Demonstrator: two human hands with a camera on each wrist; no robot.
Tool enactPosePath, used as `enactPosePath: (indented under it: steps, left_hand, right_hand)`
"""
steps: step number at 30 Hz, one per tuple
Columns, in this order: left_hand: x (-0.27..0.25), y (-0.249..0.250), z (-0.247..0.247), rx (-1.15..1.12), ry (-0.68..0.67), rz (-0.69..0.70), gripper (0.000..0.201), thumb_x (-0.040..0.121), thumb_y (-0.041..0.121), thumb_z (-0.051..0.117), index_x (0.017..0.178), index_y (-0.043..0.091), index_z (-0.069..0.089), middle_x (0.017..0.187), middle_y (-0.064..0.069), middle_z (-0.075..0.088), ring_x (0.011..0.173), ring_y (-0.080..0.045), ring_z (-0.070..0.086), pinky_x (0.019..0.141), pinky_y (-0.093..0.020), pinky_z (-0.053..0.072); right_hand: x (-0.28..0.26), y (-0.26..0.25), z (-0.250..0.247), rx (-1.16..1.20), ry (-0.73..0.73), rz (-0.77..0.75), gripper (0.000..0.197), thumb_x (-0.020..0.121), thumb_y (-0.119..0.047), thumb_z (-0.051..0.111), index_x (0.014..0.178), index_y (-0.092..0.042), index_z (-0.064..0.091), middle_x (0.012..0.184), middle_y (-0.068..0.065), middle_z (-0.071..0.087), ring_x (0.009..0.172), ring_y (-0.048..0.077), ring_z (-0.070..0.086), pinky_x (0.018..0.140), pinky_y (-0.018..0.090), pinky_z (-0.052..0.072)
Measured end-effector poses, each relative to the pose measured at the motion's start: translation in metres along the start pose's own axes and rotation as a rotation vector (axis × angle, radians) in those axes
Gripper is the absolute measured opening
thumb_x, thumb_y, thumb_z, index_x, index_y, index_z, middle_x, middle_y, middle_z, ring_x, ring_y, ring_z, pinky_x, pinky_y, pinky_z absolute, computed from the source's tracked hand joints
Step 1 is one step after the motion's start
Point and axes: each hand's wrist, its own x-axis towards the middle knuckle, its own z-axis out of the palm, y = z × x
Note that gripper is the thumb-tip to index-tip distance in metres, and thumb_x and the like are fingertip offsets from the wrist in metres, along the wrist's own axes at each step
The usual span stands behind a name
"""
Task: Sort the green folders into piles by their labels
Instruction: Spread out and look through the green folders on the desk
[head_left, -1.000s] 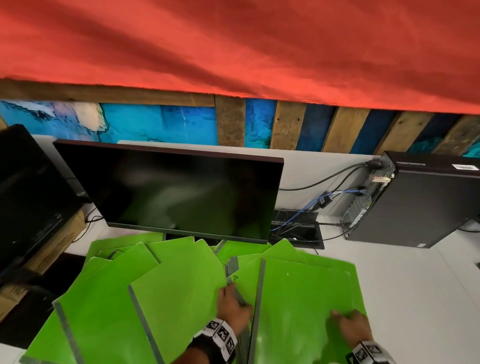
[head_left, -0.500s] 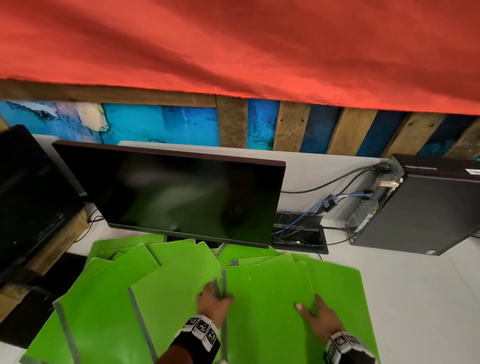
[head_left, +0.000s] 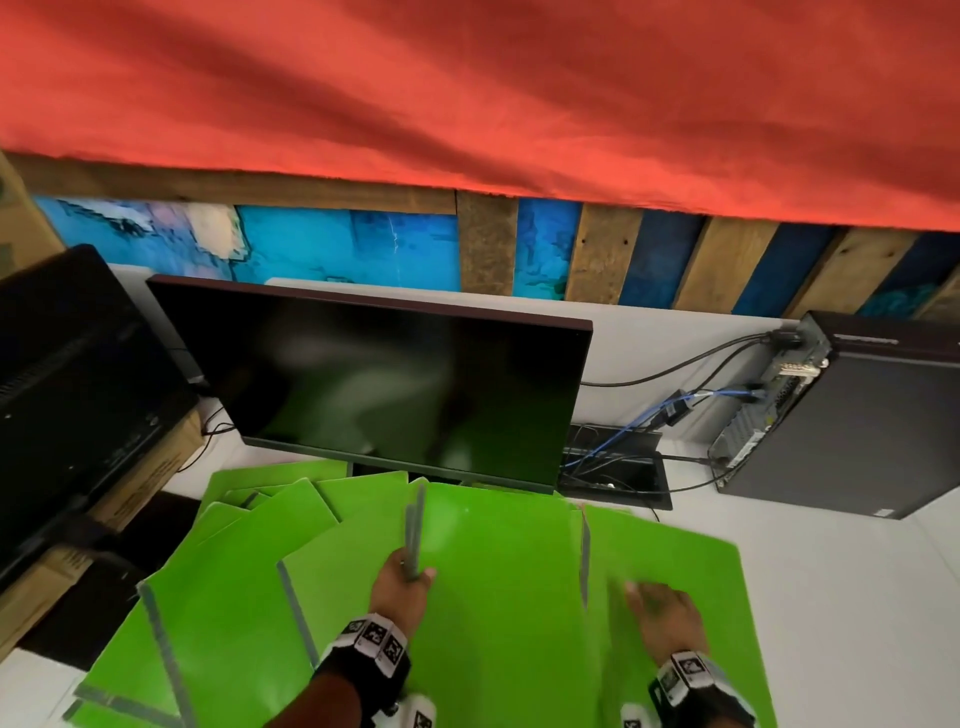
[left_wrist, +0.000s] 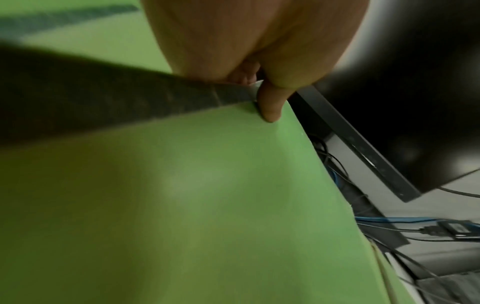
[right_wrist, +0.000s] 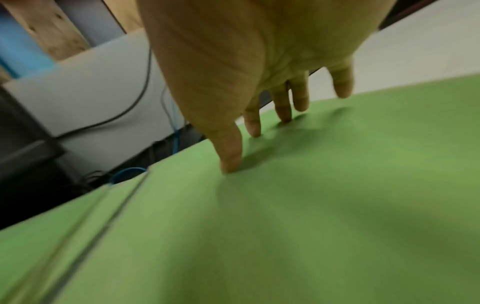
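The left hand (head_left: 402, 584) is gripping the grey spine (head_left: 414, 530) of a green folder (head_left: 498, 582), fingers curled round that narrow strip near its lower end; in the left wrist view the thumb (left_wrist: 271, 102) is pressing on the smooth green cover right beside the dull grey band. The folder is a flat, matte rectangle lying in the middle of the white desk (head_left: 841, 597), its far edge reaching the foot of the monitor (head_left: 384, 384).

The right hand (head_left: 662, 616) is lying open, fingers straight and spread, resting on the flat cover of the folder pile on the right (head_left: 680, 566). In the right wrist view the fingertips (right_wrist: 231, 164) are touching the green surface and casting soft shadows on it.

To the left, more green folders (head_left: 223, 587) are lying fanned and overlapping, each a thin sheet with rounded corners and a grey strip along one long edge. Whatever labels they carry are too blurred to read.

Behind the folders the wide black monitor is standing with a glossy dark screen. To the far right a dark boxy computer (head_left: 857, 426) is sitting with black and blue cables (head_left: 644, 415) trailing from its back. Rough wooden planks (head_left: 485, 244) and blue painted panels are lining the wall under a red cloth (head_left: 467, 93).
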Motion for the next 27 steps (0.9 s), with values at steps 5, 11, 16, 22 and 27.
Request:
enactPosePath:
  steps: [5, 11, 16, 22, 27]
  left_hand:
    - [0.024, -0.029, -0.047, 0.051, 0.060, -0.041, 0.037, 0.089, 0.016, 0.059, 0.122, 0.003, 0.051, 0.096, -0.020, 0.063, 0.073, -0.026, 0.053, 0.072, -0.035, 0.047]
    - [0.033, -0.056, -0.073, 0.126, 0.104, -0.037, 0.039, 0.090, 0.016, 0.058, 0.126, 0.001, 0.050, 0.105, -0.022, 0.064, 0.077, -0.028, 0.058, 0.073, -0.033, 0.048]
    - [0.035, -0.059, -0.078, 0.125, 0.098, -0.006, 0.043, 0.092, 0.017, 0.056, 0.132, 0.004, 0.046, 0.113, -0.022, 0.063, 0.091, -0.035, 0.063, 0.084, -0.041, 0.052]
    - [0.037, -0.061, -0.099, 0.083, 0.143, -0.029, 0.051, 0.093, 0.013, 0.052, 0.142, 0.007, 0.035, 0.133, -0.020, 0.052, 0.110, -0.038, 0.058, 0.095, -0.044, 0.046]
    - [0.042, -0.067, -0.122, 0.100, 0.204, -0.047, 0.053, 0.092, 0.009, 0.053, 0.141, 0.003, 0.037, 0.138, -0.021, 0.049, 0.123, -0.039, 0.050, 0.107, -0.045, 0.036]
  right_hand:
    - [0.004, 0.070, -0.004, -0.124, 0.037, 0.342, 0.097, 0.063, -0.064, 0.069, 0.145, -0.040, 0.024, 0.153, 0.015, 0.012, 0.140, 0.038, 0.015, 0.116, 0.047, 0.018]
    - [-0.009, 0.076, 0.005, -0.144, 0.086, 0.446, 0.122, 0.047, -0.066, 0.078, 0.146, -0.029, 0.017, 0.142, 0.017, 0.028, 0.132, 0.034, 0.029, 0.108, 0.046, 0.029]
    - [-0.016, 0.086, -0.011, -0.080, 0.086, 0.552, 0.120, 0.042, -0.061, 0.083, 0.136, -0.009, 0.028, 0.136, 0.017, 0.041, 0.128, 0.030, 0.039, 0.107, 0.038, 0.033]
    - [-0.003, 0.100, -0.014, 0.065, 0.053, 0.365, 0.091, 0.066, -0.061, 0.069, 0.141, -0.018, 0.039, 0.148, 0.005, 0.040, 0.134, 0.020, 0.041, 0.112, 0.030, 0.033]
    - [-0.016, 0.060, 0.003, -0.025, 0.013, 0.459, 0.109, 0.052, -0.052, 0.084, 0.140, -0.017, 0.030, 0.137, 0.016, 0.034, 0.128, 0.033, 0.039, 0.106, 0.039, 0.035]
